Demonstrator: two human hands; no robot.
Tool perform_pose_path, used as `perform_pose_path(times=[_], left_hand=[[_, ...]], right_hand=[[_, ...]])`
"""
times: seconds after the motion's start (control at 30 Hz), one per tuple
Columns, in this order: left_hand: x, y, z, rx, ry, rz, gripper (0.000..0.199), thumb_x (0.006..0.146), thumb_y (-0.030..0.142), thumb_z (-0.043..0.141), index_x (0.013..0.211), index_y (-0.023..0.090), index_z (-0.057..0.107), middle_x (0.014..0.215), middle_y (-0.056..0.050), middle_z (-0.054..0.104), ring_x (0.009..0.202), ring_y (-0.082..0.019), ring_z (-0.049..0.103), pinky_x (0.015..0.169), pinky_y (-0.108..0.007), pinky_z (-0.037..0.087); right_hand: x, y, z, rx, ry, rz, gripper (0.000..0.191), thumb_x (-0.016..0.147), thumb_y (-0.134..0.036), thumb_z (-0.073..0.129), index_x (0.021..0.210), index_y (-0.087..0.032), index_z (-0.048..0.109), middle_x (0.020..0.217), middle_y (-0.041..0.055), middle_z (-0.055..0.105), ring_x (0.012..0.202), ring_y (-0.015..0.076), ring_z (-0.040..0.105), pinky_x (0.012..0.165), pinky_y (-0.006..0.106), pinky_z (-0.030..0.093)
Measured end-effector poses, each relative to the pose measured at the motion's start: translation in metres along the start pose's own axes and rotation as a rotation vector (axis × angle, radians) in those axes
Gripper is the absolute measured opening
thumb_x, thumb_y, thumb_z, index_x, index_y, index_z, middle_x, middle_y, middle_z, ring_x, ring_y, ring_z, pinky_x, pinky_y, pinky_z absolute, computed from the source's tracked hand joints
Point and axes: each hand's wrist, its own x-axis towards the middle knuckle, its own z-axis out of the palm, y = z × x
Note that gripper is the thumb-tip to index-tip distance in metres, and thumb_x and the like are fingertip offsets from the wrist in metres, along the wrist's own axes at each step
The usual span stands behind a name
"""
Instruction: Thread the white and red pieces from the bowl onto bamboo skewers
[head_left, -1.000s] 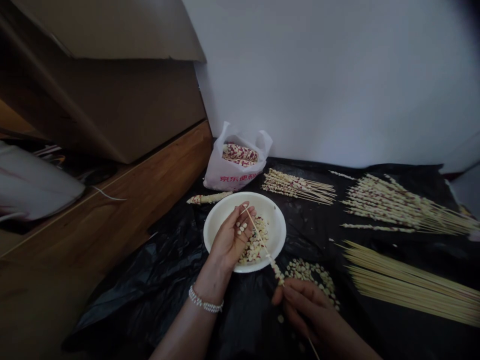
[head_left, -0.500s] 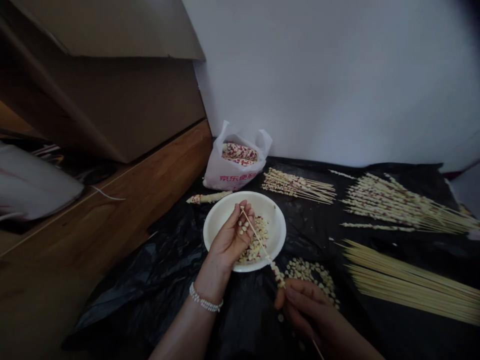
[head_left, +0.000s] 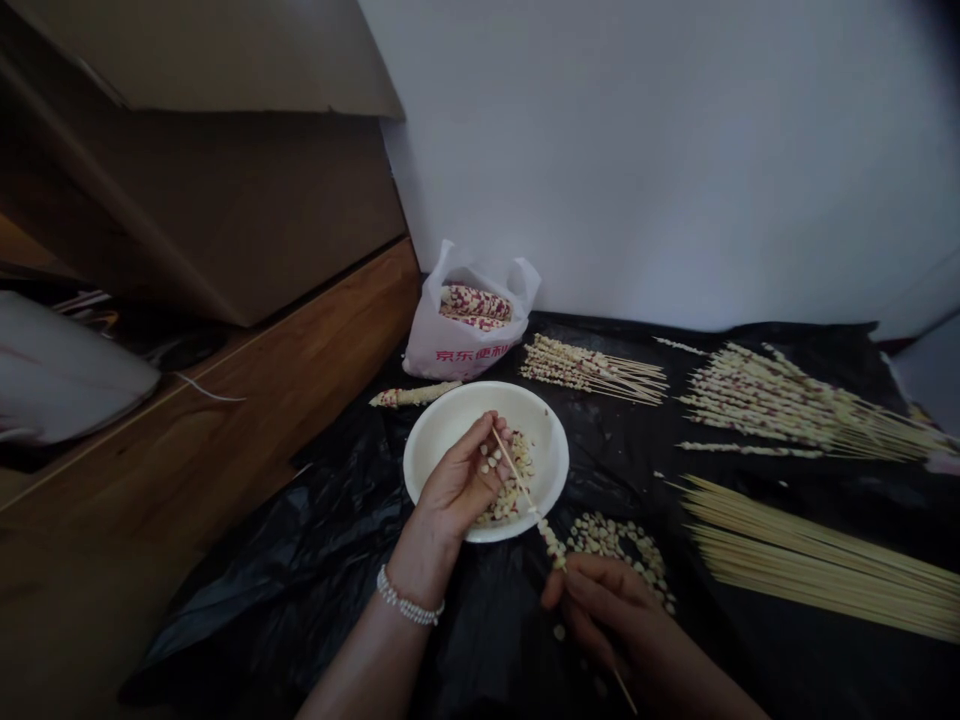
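Observation:
My right hand is closed around a thin wooden skewer that slants up and left. Several corn kernels are threaded on it just beyond my fingers. Over the white bowl, my left hand is cupped palm up, with loose kernels resting in it. Its thumb and fingertips pinch together at the skewer's upper tip; whether a kernel sits between them is hidden. More pale and dark red kernels lie in the bowl. Another heap of kernels sits beyond my right hand.
A plastic bag of speckled corn cobs stands behind the bowl, near a partly stripped cob. Loaded skewers and bare skewers lie on black plastic sheeting at right. A cardboard box stands left.
The skewer's tip has shifted slightly down and right at my left fingertips. My right hand has moved a little up and left. The whole view has drifted slightly.

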Motion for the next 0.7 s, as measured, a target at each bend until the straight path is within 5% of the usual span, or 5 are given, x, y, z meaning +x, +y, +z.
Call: perform_pose_path(times=[0.7], left_hand=[[-0.0062,-0.0082,-0.0038,0.317,-0.065,0.035,0.018,0.073,0.014,0.081,0.089,0.014,0.075,0.087,-0.005,0.073,0.074,-0.009,0.067,0.068,-0.018,0.055]], right_hand=[[0.0018,0.0038,-0.0059,-0.004,0.052,-0.074,0.036,0.088,-0.053,0.067,0.083,-0.017,0.073,0.042,-0.0106,0.037,0.039,0.0053,0.023,0.041,0.018,0.018]])
